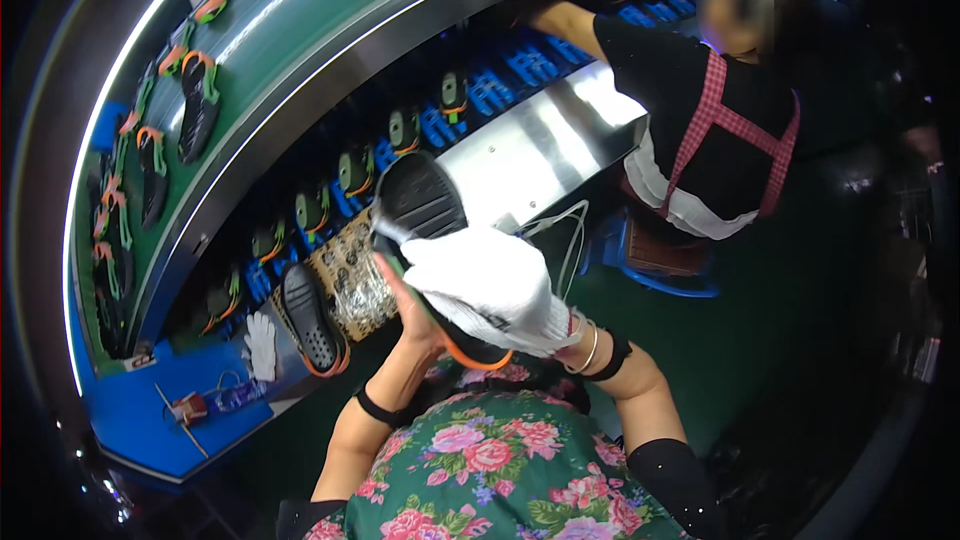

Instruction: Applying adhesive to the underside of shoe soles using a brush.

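A black clog with orange and green edging is held up in front of my body, its ridged part toward the far side. My bare left hand grips its left side near the middle. Across the clog lies my right hand, in a white knitted glove with the fingers closed. A thin pale bit shows at the gloved fingertips, too blurred to name. The glove hides the clog's middle. Beside my left hand, another black clog with orange edging lies on the bench.
A spare white glove lies near the blue table corner. Several clogs stand along a row of blue holders. Beyond, a green conveyor carries more clogs. A co-worker sits at the right, near a metal plate.
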{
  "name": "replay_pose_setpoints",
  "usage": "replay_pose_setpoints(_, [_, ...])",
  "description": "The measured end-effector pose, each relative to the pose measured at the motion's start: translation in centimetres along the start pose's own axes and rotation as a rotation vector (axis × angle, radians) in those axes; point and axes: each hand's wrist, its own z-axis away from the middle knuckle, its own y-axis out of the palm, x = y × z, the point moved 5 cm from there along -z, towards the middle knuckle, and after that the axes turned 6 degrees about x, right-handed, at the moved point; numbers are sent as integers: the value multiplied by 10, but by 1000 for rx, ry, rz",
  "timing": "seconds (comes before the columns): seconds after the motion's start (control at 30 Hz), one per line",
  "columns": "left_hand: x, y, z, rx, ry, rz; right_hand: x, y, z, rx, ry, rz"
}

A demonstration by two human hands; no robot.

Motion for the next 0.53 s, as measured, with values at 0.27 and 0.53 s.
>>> replay_pose_setpoints(0.27, [-25, -72, 14, -497, -141, -708, -37, 10, 5, -87, -45, -1])
replay_pose_setpoints(0.53, [-37, -53, -27, 18, 23, 439, -53, -7, -29, -85, 84, 64])
